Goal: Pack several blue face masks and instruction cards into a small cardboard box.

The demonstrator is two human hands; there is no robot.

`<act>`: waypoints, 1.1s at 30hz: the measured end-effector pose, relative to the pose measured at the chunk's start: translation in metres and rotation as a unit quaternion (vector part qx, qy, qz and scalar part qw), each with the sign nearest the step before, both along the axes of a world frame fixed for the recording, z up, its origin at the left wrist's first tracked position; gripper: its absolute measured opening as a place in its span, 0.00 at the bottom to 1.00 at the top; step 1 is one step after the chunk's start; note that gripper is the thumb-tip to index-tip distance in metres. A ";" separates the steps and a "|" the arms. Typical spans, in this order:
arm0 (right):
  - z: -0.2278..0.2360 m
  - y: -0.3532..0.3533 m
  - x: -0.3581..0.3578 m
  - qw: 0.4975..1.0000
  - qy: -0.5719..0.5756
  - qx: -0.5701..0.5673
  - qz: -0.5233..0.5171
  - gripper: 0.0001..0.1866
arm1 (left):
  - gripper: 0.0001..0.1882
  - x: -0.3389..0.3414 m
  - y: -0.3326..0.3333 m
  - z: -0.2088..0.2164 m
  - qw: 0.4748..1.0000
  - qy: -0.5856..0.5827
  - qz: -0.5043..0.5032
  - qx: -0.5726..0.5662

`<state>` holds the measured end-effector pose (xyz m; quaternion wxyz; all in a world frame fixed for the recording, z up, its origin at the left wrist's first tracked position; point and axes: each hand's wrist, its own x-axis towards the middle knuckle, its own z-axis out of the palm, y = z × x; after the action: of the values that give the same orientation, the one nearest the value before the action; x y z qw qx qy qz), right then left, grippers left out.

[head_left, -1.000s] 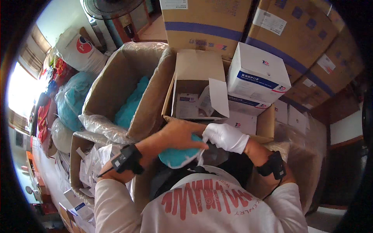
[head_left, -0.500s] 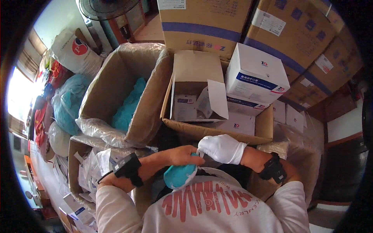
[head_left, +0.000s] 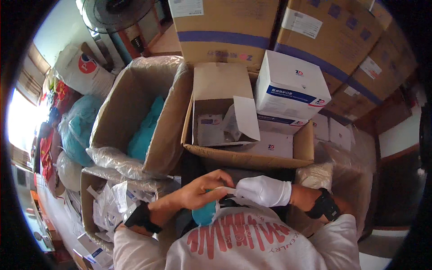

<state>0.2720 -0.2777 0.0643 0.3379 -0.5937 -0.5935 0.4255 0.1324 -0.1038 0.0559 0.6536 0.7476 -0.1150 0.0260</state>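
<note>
A turquoise face mask [head_left: 204, 213] with a white band hangs close against my shirt, below my hands. My bare left hand [head_left: 201, 191] is closed over the mask's upper edge, thumb and fingers pinching the white band [head_left: 228, 190]. My right hand [head_left: 262, 189], in a white glove, is closed on the other end of that band, touching or nearly touching the left fingertips. My hands cover part of the mask. Just beyond them stands an open carton [head_left: 243, 155] holding an opened white box [head_left: 225, 135] with flat packets inside.
Left of it, a plastic-lined carton [head_left: 114, 108] holds turquoise pieces [head_left: 146, 130]. A lower carton [head_left: 86, 202] is full of loose packets and papers [head_left: 119, 198]. White boxes [head_left: 292, 85] are stacked to the right. Large brown cartons [head_left: 225, 45] line the back, near a fan [head_left: 117, 11].
My hands have come slightly lower and nearer my chest. The mask has tilted and is more hidden behind my left hand. The white band now shows between both hands.
</note>
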 end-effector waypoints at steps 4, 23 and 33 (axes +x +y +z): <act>0.004 -0.006 0.002 0.998 0.017 0.054 0.004 0.08 | 0.17 -0.001 -0.011 0.011 0.970 0.067 -0.055 -0.226; 0.033 -0.071 0.015 0.985 0.048 -0.055 0.158 0.10 | 0.11 -0.022 -0.011 0.050 0.944 0.125 -0.291 -0.089; 0.027 -0.047 0.023 0.949 0.238 -0.204 0.029 0.11 | 0.16 0.001 0.003 0.035 0.966 0.139 -0.145 -0.165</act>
<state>0.2954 -0.3245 0.0913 0.3285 -0.5141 -0.4136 0.6758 0.1330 -0.1006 0.0907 0.7745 0.6008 -0.1244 -0.1540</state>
